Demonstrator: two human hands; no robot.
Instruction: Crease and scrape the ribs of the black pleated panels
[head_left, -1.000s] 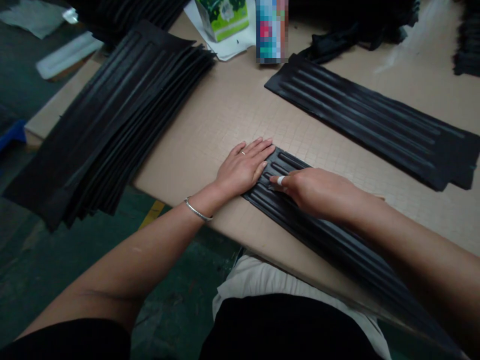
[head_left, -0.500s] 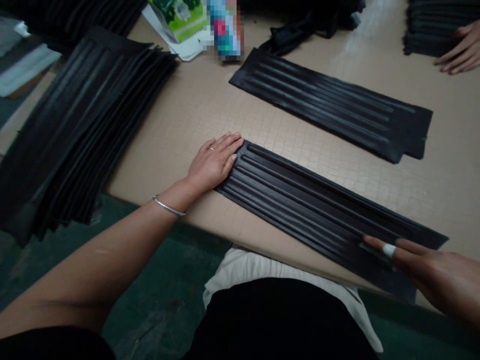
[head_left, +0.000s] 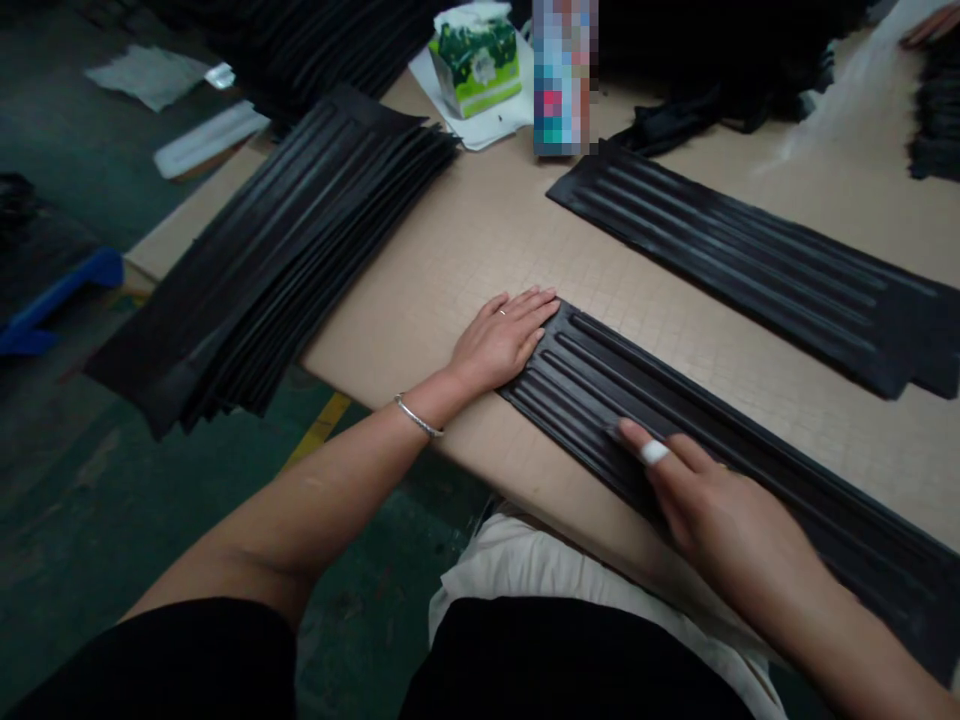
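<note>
Pressed flat on the far-left end of a black ribbed panel (head_left: 675, 400), my left hand (head_left: 499, 340) has its fingers stretched out. It wears a ring, and a silver bracelet circles the wrist. My right hand (head_left: 705, 490) is over the same panel, nearer its left half, with white tape around one finger. Its fingers are curled together, and a small greyish edge shows by the fingertip; I cannot make out what it is. The forearm hides part of the panel. A second black ribbed panel (head_left: 750, 260) lies beyond, roughly parallel.
A fanned stack of black panels (head_left: 277, 250) overhangs the table's left edge. At the back stand a green tissue box (head_left: 480, 70) and a blurred-out packet (head_left: 562, 90). Dark piles (head_left: 720, 50) lie behind. Another person's hand (head_left: 934, 25) shows at the top right.
My right hand has slid leftward along the panel, from its right end towards my left hand. My left hand stays on the panel's end. The view has turned left.
</note>
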